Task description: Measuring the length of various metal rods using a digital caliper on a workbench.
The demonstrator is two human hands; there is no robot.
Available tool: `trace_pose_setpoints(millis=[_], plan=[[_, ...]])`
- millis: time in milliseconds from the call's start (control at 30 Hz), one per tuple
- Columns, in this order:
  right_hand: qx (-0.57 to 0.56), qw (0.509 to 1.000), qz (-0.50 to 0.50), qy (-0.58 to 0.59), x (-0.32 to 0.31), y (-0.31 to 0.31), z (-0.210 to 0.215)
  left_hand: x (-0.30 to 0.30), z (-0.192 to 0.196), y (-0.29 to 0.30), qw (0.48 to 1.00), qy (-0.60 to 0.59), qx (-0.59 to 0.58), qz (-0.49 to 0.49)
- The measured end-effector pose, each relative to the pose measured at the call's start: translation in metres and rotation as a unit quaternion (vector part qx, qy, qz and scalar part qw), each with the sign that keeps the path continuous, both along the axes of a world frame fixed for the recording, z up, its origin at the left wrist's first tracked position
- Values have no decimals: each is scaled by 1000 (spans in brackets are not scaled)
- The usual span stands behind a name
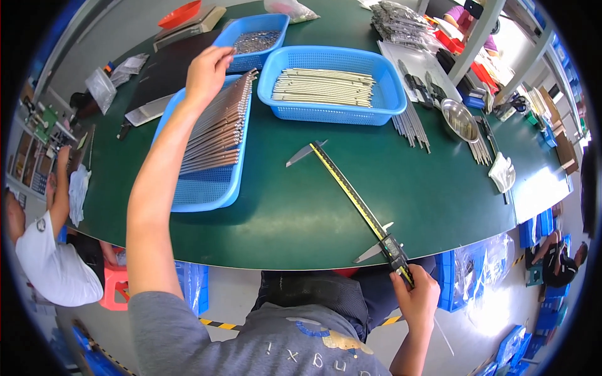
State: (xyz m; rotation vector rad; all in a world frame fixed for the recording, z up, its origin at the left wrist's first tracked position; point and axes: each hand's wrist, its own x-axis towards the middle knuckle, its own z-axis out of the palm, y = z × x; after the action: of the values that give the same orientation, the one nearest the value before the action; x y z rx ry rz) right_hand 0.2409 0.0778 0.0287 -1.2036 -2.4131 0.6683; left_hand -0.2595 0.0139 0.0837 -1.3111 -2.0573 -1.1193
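– What can't you make out?
– Whether my left hand [205,75] has anything in it. The fingertips are bunched close by the small basket [257,59] of metal bits [258,41], and I can't tell if something sits between them. My forearm also covers part of the left basket [210,202] and its brown rods [219,125].

– And your right hand [419,293]?
– That one pinches the caliper [348,190] by its tail end, thumb and fingers closed on it, hiding a bit of that end. The caliper slants across the near edge of the green table [282,225], its long prongs spread far apart.

– Counts?
– One caliper, one metal bowl [461,119], three blue baskets: the small one, the left one and the middle basket [326,114]. The pale rods [323,86] in there lie too tight to count, and so do the brown ones.

– Anyone else about?
– Three people that I can see: a white shirt [56,263] at left, a dark shirt [558,266] at right, and a purple sleeve [461,17] at top right, its wearer mostly hidden.
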Motion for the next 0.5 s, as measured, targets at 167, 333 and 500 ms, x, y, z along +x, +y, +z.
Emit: trace_pose_setpoints(millis=[167,333,500], plan=[[-12,1000,-21,-19,3,-1,-3,145,26,20,933,278,-6,-227],[-4,1000,-15,-13,5,0,-5,255,-35,-7,880,279,30,-382],[-2,1000,-11,-28,3,0,0,264,-78,-23,886,221,26,-407]])
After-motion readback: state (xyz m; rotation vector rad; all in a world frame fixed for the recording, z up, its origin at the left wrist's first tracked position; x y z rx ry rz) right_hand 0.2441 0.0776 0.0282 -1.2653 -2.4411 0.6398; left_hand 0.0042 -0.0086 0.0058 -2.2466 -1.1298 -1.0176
